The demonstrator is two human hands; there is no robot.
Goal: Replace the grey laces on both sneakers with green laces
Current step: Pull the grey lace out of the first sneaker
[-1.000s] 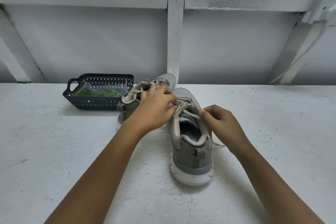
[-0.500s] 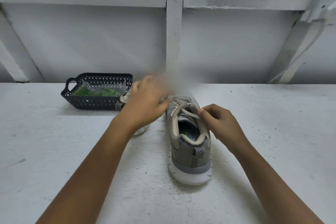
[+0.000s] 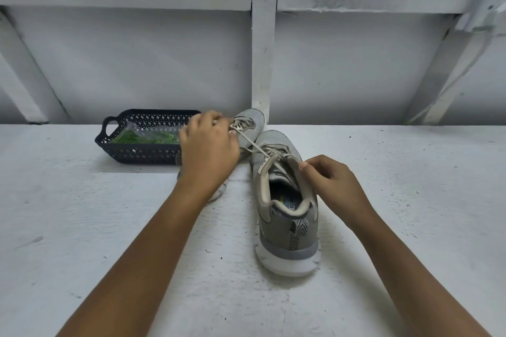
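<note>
Two grey sneakers stand on the white surface. The near sneaker (image 3: 287, 216) points away from me, heel toward me. The far sneaker (image 3: 250, 124) is partly hidden behind my left hand (image 3: 208, 148). That hand pinches a grey lace (image 3: 253, 143) and holds it taut, stretched up and left from the near sneaker's top eyelets. My right hand (image 3: 331, 180) pinches the near sneaker's right collar by the top eyelet. Green laces (image 3: 145, 138) in a clear bag lie in a dark basket (image 3: 137, 153) at the left.
A white wall with wooden battens rises right behind the sneakers; one vertical post (image 3: 264, 49) stands just behind the far sneaker. The white surface (image 3: 82, 227) stretches bare to the left and right of my arms.
My left hand has moved up and to the left, drawing the grey lace out of the near sneaker until it is taut. My right hand stays on the collar.
</note>
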